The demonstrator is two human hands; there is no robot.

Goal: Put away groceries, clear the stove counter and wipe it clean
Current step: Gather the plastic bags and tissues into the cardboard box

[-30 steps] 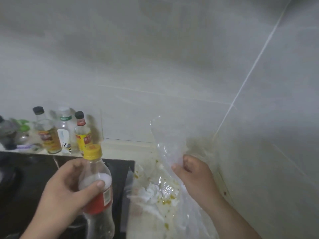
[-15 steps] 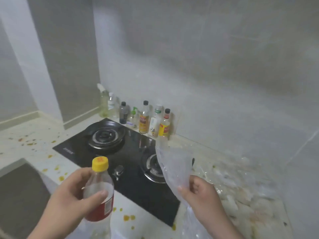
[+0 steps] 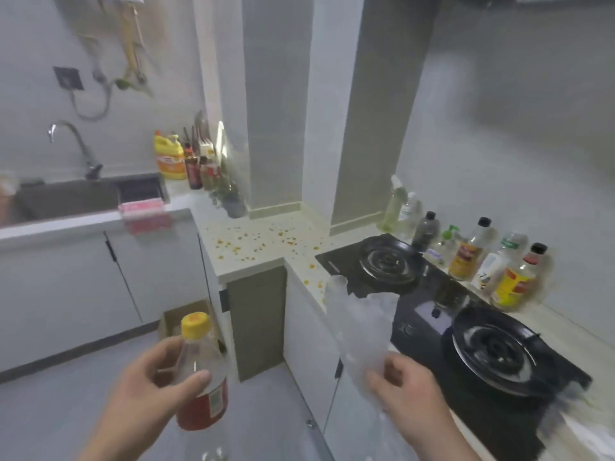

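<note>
The left hand is wrapped around a clear bottle, thumb across its red label. The bottle's long axis is near vertical, with the yellow cap pointing up, and it is held above the floor in front of the cabinets. The right hand pinches a crumpled clear plastic bag that stands up from the fingers, before the black stove. Since half a second ago both grips are unchanged, but the view has swung left. The sink and the crumb-strewn corner counter now show, and the bottle hangs over floor rather than the counter edge.
</note>
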